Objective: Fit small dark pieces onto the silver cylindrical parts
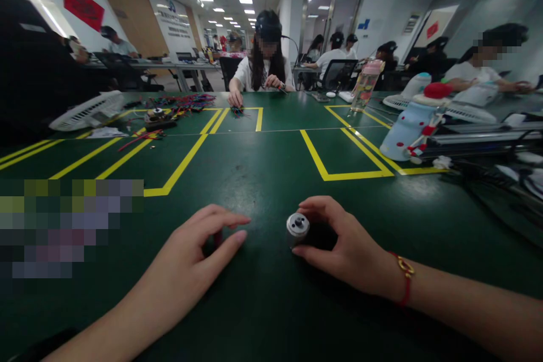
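A small silver cylindrical motor (297,227), with a short shaft and holes on its top face, stands upright on the green table (254,305). My right hand (339,237) has it between the thumb at its near side and the fingers at its far side. To the left, my left hand (207,240) hovers just over the table with nothing in it, thumb and index finger apart and pointing toward the motor. A red cord bracelet (406,277) circles my right wrist.
Yellow tape lines (324,161) mark the table. Wires and parts (190,103) lie at the far left beside a white fan (89,112). At right stand a blue bottle (403,130) and a clear bottle (365,87), near dark cables (487,198). A person (265,62) sits opposite, handling small parts.
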Action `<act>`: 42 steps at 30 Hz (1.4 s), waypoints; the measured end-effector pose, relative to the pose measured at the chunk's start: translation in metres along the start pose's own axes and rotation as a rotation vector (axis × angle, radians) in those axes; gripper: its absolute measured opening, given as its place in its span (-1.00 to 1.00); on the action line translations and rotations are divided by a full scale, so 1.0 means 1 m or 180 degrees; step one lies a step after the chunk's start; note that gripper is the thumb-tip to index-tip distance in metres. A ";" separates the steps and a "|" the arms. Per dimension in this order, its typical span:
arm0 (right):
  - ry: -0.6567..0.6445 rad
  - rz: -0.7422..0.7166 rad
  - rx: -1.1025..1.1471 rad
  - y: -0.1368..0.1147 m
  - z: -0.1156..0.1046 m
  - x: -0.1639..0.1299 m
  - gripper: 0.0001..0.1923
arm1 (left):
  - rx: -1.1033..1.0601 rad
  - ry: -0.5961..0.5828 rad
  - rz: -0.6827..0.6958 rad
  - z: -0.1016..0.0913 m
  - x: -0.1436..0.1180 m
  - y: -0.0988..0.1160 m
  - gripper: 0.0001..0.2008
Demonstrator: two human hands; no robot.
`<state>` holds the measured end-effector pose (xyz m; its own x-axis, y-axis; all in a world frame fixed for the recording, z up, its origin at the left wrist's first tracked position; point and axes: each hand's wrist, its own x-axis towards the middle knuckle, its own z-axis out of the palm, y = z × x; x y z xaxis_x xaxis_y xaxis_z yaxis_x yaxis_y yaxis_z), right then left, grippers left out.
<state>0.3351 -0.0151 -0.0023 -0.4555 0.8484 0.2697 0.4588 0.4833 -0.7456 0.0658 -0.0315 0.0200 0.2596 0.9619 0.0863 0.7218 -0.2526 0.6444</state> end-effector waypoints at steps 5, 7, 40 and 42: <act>0.0020 0.0088 0.0241 0.003 0.004 0.000 -0.45 | -0.0374 -0.0070 0.0582 0.020 0.029 0.053 -0.82; 0.0003 0.0101 0.0288 0.002 0.004 0.002 -0.45 | -0.0495 -0.0048 0.0581 0.021 0.035 0.060 -0.86; 0.1449 0.0431 -0.3119 0.067 -0.117 -0.040 -0.34 | -0.0134 0.0383 -0.1369 -0.032 -0.007 -0.046 -0.53; 0.0467 0.0163 -0.2383 0.032 -0.072 -0.023 -0.48 | -0.0045 0.0355 -0.1380 -0.032 -0.006 -0.037 -0.56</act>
<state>0.4153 -0.0032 0.0114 -0.3377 0.8685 0.3630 0.8951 0.4155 -0.1614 0.0168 -0.0246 0.0202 -0.1363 0.9842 -0.1132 0.7396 0.1771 0.6494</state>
